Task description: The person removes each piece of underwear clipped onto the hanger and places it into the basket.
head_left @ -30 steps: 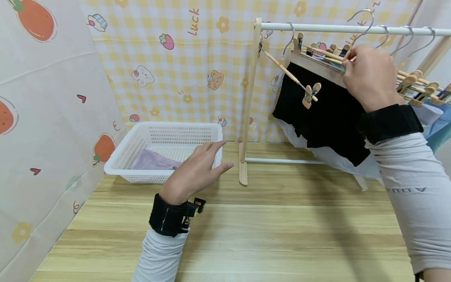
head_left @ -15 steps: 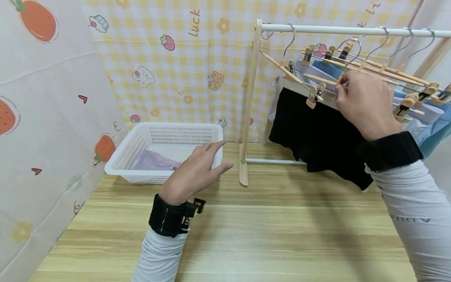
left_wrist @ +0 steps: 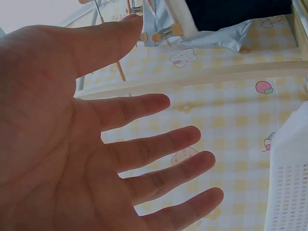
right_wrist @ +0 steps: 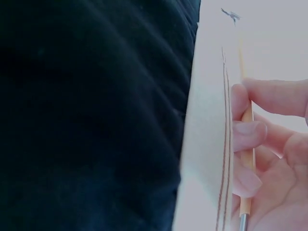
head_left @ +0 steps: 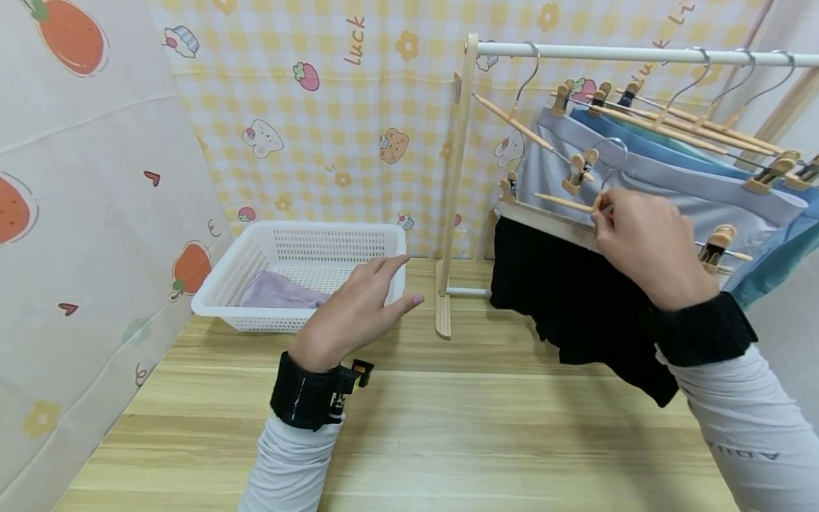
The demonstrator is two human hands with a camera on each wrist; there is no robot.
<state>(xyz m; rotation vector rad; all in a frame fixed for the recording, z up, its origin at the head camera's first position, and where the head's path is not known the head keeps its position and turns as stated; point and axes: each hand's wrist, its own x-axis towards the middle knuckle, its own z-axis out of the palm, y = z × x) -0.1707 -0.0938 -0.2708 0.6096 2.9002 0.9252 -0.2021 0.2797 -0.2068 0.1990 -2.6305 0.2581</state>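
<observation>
My right hand point(head_left: 652, 242) grips the middle of a wooden clip hanger point(head_left: 566, 203), in front of the rack and below its top rail. Black shorts point(head_left: 569, 306) with a beige waistband hang from the hanger's clips. In the right wrist view the fingers point(right_wrist: 248, 134) wrap the hanger's wooden bar point(right_wrist: 247, 159), next to the pale waistband point(right_wrist: 204, 144). My left hand point(head_left: 352, 313) hovers over the right front corner of a white basket point(head_left: 256, 322). Its fingers are spread and the palm holds nothing, as the left wrist view shows. A lavender cloth point(head_left: 275, 290) lies inside the basket.
A rack with a white top rail point(head_left: 614, 50) stands at the right. From it hang a bare clip hanger point(head_left: 521, 128) and several hangers with grey-blue shorts point(head_left: 563, 160) and blue garments behind. The wooden table point(head_left: 486, 427) spreads in front. A patterned curtain point(head_left: 345, 142) backs everything.
My right hand has lifted the hanger with the black shorts off the rail and brought it down and toward me. The grey-blue shorts behind now show. The left hand stays put.
</observation>
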